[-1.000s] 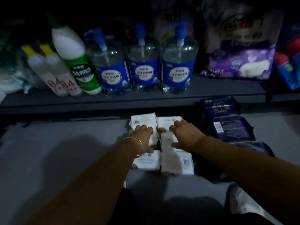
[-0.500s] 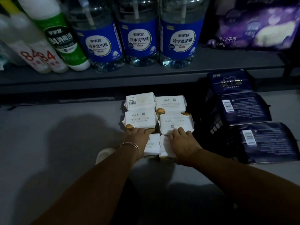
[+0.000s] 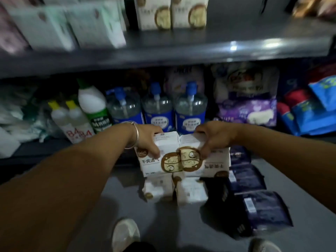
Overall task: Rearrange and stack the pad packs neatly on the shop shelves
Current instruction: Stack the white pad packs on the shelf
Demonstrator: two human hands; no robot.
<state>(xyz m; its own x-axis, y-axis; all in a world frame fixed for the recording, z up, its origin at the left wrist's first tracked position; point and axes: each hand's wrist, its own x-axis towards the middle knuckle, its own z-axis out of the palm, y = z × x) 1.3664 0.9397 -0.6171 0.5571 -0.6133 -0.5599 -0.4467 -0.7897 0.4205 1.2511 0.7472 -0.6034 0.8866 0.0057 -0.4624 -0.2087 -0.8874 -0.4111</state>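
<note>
Head view: left of the 3 blue-labelled pump bottles point(image 3: 157, 113) stand a green-labelled bottle point(image 3: 94, 108) and 2 "84" bottles point(image 3: 72, 122). In front of those pump bottles, the left hand point(image 3: 147, 139) grips 1 white pad pack point(image 3: 158, 157) and the right hand point(image 3: 212, 139) grips another white pad pack point(image 3: 205, 160), side by side and touching, raised above 2 more white packs point(image 3: 174, 190) on the lower shelf point(image 3: 118, 197). Dark blue pad packs point(image 3: 254, 195) lie right of these.

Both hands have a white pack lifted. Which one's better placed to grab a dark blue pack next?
Right. The right hand sits directly beside the dark blue packs; the left hand would have to cross both white packs.
</note>
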